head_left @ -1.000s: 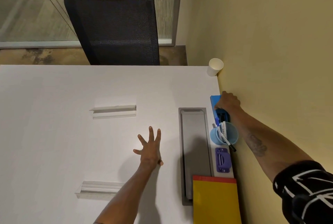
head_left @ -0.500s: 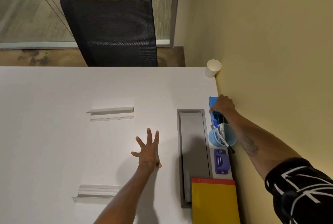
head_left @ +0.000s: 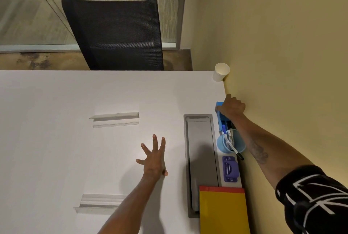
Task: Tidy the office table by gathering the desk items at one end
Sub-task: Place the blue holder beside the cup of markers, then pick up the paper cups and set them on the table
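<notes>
Along the right edge of the white table (head_left: 56,139), against the wall, stand a blue organiser box (head_left: 220,118), a light blue cup (head_left: 223,145) holding markers, a purple hole punch (head_left: 229,168) and a yellow pad with a red top (head_left: 223,213). My right hand (head_left: 232,107) rests on the far end of the blue box, fingers curled over it. My left hand (head_left: 153,158) lies flat on the table with fingers spread, holding nothing. A white paper cup (head_left: 220,72) stands at the far right corner.
A grey cable tray lid (head_left: 200,158) is set into the table left of the items. Two clear acrylic holders (head_left: 115,119) (head_left: 98,203) lie on the table's middle. A black mesh chair (head_left: 114,30) stands behind the far edge. The yellow wall runs along the right.
My right hand has stayed on the blue box, shifting only slightly. The left hand has kept its place on the table.
</notes>
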